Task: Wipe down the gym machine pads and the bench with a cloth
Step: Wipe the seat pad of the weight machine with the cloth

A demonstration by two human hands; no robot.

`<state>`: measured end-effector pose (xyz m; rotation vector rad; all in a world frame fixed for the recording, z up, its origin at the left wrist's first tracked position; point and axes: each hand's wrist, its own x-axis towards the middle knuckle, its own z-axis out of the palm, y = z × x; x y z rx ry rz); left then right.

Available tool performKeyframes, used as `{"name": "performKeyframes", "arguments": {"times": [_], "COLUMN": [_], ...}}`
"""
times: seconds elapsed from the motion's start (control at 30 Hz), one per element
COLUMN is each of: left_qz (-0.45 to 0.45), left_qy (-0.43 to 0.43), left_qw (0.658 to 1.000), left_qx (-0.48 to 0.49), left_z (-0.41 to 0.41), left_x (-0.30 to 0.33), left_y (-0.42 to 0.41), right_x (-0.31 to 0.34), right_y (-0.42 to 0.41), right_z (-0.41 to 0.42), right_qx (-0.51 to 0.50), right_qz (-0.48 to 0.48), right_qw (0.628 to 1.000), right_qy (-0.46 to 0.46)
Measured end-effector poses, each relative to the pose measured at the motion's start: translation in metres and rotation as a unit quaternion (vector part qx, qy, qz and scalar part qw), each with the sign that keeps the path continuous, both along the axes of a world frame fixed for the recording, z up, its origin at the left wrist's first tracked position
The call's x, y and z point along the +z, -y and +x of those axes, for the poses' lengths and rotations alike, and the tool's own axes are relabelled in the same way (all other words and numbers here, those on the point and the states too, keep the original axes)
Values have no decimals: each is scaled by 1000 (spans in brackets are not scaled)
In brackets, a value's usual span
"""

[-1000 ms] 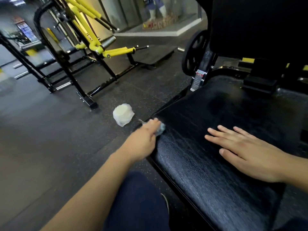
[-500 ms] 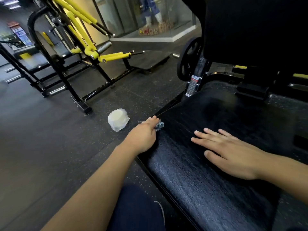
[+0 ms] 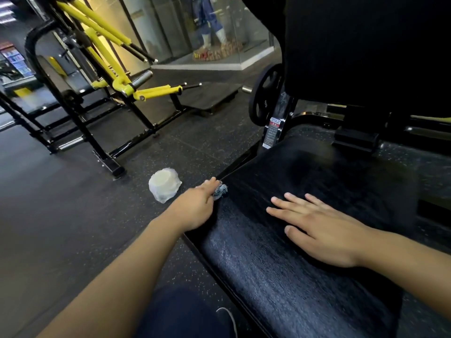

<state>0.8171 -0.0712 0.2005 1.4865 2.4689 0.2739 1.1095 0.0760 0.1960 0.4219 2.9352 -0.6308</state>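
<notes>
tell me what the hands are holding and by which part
The left hand grips a small bunched cloth at the bench edge; only a tuft shows past the fingers. The right hand lies flat on the bench, holding nothing.

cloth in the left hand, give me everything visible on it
The cloth is mostly hidden: only a crumpled tuft shows, blue-grey with paler flecks, looking like soft fabric. It is bunched in the left hand, whose fingers curl round it, and it sticks out past the fingertips. It sits at the left edge of the black bench pad, apparently touching the pad's surface there. Its full size and shape cannot be told.
</notes>
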Motion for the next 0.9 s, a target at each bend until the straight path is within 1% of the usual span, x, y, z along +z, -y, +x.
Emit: {"name": "performKeyframes", "arguments": {"times": [0.07,0.2,0.3,0.43,0.53,0.63,0.67,0.7,0.77,0.8,0.83,0.9], "left_qz": [17,61,44,20,22,49,53,37,5,23,27,43], "left_qy": [-5,-27,-22,-10,5,18,2,-9,9,5,-5,-23], "left_qw": [1000,998,999,1000,1000,999,998,999,1000,1000,1000,997], "left_qx": [8,14,7,2,4,-5,-32,-34,-2,11,-3,-63], "left_z": [8,30,28,2,-8,1,1,1,-14,-15,-10,10], "left_x": [-2,0,3,-3,-10,-17,-20,-25,-42,-44,-42,-24], "left_y": [5,48,57,14,-11,7,13,22,34,38,38,27], "right_x": [0,-2,-4,-3,-2,-1,-1,-1,-2,-3,-3,-2], "right_y": [1,2,0,0,1,-1,-2,-3,-4,-4,-4,-5], "right_z": [1,-1,-1,-4,-7,-9,-10,-10,-12,-13,-14,-15], "right_qx": [-2,-3,-3,-7,-11,-13,-15,-15,-13,-12,-12,-12], "right_qz": [-2,-3,-14,-20,-21,-22,-23,-23,-20,-19,-18,-19], "right_qw": [1000,1000,1000,1000,1000,999,999,999,999,999,1000,999], "right_qy": [-3,-15,-16,-16,-14,-19,-20,-21,-22,-22,-23,-23]}}
